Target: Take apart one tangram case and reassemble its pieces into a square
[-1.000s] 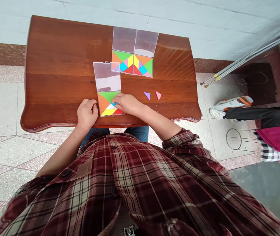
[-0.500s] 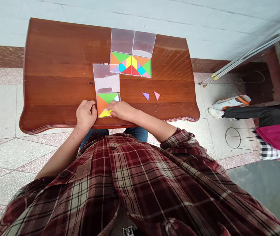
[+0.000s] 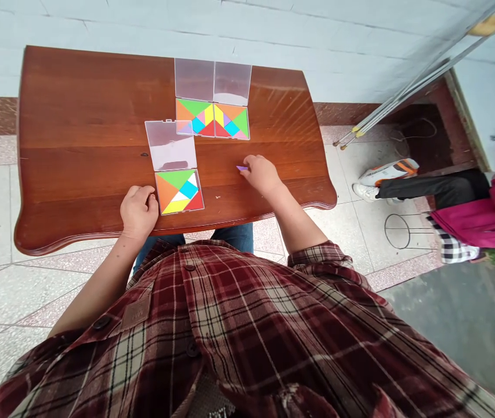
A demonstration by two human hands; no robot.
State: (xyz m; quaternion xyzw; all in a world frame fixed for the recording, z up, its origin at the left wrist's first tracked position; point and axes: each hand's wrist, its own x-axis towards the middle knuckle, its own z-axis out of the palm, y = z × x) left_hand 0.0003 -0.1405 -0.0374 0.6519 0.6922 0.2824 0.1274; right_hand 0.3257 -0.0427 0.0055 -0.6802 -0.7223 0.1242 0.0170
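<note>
My left hand (image 3: 137,213), loosely curled with nothing visible in it, rests on the table against the left edge of the near tangram case (image 3: 202,197). That case lies with its clear lid (image 3: 171,145) folded back. Inside are a green triangle (image 3: 175,177), an orange triangle (image 3: 165,193), a blue square (image 3: 189,188), a yellow parallelogram (image 3: 175,205) and a red triangle (image 3: 195,202), with white gaps between them. To the right, my right hand (image 3: 263,175) has its thumb and fingertips closed at a purple triangle (image 3: 241,168). The pink triangle is hidden, apparently by this hand.
Two filled tangram cases (image 3: 213,119) with raised clear lids stand at the back of the wooden table (image 3: 86,145). The wall runs behind. Crutches (image 3: 382,110) lean at the right, and a seated person (image 3: 469,200) is beyond a wire stand (image 3: 397,231).
My right hand has left the near case and moved right to the purple triangle. A blue square and red triangle now show in the case. My left hand stays beside it. The view has shifted.
</note>
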